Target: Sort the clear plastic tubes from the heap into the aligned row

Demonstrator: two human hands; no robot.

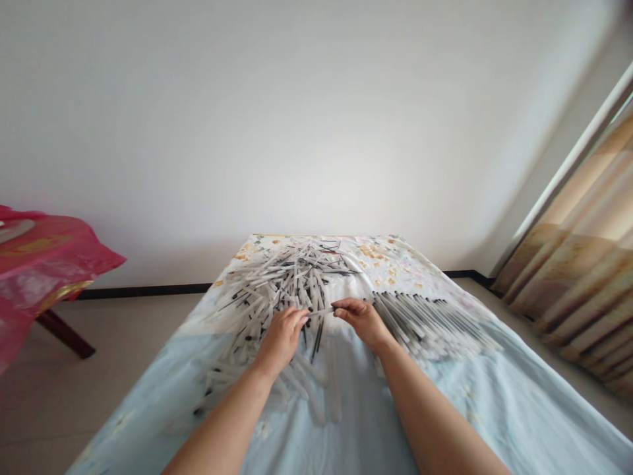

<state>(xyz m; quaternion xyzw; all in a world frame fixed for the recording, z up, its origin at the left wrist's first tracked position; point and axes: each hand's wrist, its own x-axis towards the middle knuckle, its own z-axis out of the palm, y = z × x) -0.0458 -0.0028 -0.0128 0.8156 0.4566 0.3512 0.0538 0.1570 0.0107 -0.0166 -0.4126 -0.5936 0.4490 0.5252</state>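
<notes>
Between my two hands, above the near middle of the bed-like table, a slim whitish stick with a dark end [321, 312] is held roughly level. My left hand [285, 333] pinches its left end. The fingers of my right hand [360, 320] are closed on its dark right end. Below and behind my left hand spreads a loose pile of black sticks and translucent white sleeves [291, 274], lying in all directions. To the right of my right hand lie many similar dark-ended sticks in whitish sleeves [425, 323], set side by side in a slanting row.
A floral and pale blue cloth [395, 422] covers the work surface, which reaches the white wall [316, 132]. At the left stands a table with a red plastic cover [64, 254]. A patterned curtain [578, 264] hangs at the right.
</notes>
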